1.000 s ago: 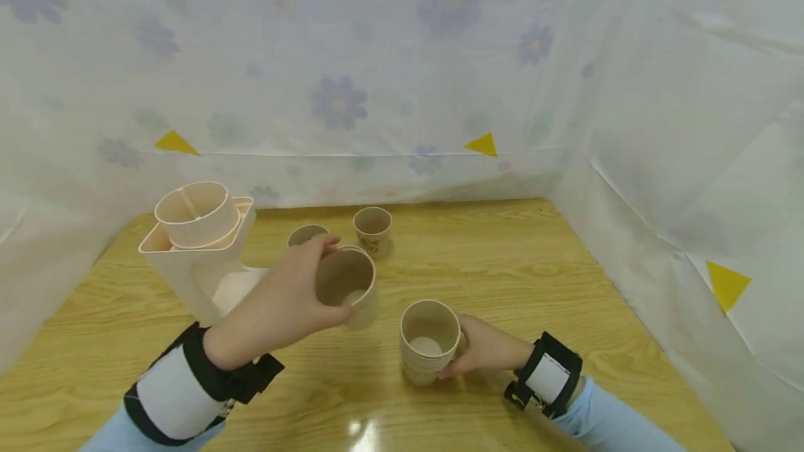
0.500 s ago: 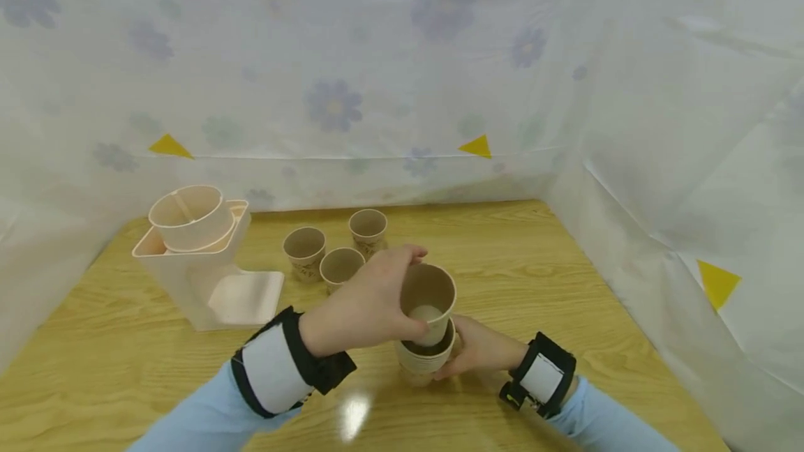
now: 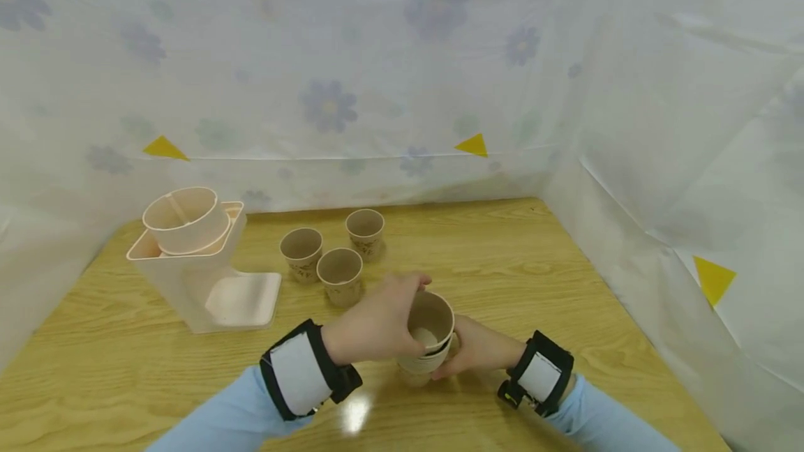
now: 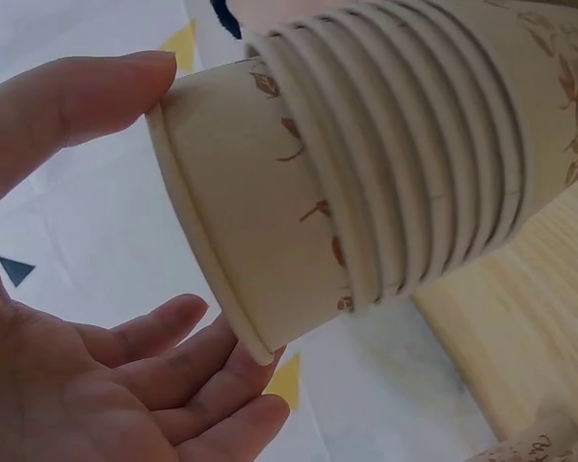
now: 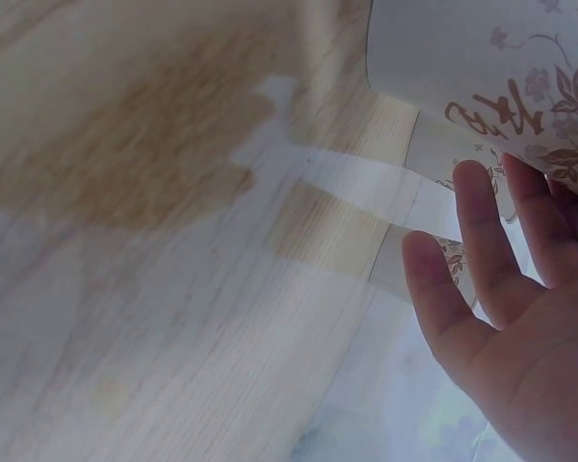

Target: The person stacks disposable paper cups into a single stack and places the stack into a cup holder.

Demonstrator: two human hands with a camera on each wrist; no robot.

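Note:
My left hand (image 3: 375, 325) pinches a beige paper cup (image 3: 433, 319) by its rim, thumb on one side and fingers on the other. The cup's lower part sits inside the top of a stack of paper cups (image 3: 416, 366); in the left wrist view, a band of its printed wall (image 4: 241, 202) shows above the stacked rims (image 4: 414, 154). My right hand (image 3: 479, 347) grips the stack from the right, low on its side. In the right wrist view, fingers (image 5: 477, 221) lie along the printed wall of a cup (image 5: 491, 67).
Three upright paper cups stand behind the left hand: one at the left (image 3: 301, 257), one at the back (image 3: 366, 234) and one in front (image 3: 340, 277). A cream dispenser-like stand (image 3: 207, 284) with a round container (image 3: 188, 222) on top is further left. White patterned sheeting (image 3: 389, 89) encloses the table.
My left hand has carried its cup rightward over the stack, then lowered it partly into the top. A third loose cup came into sight behind it. The right hand has stayed on the stack.

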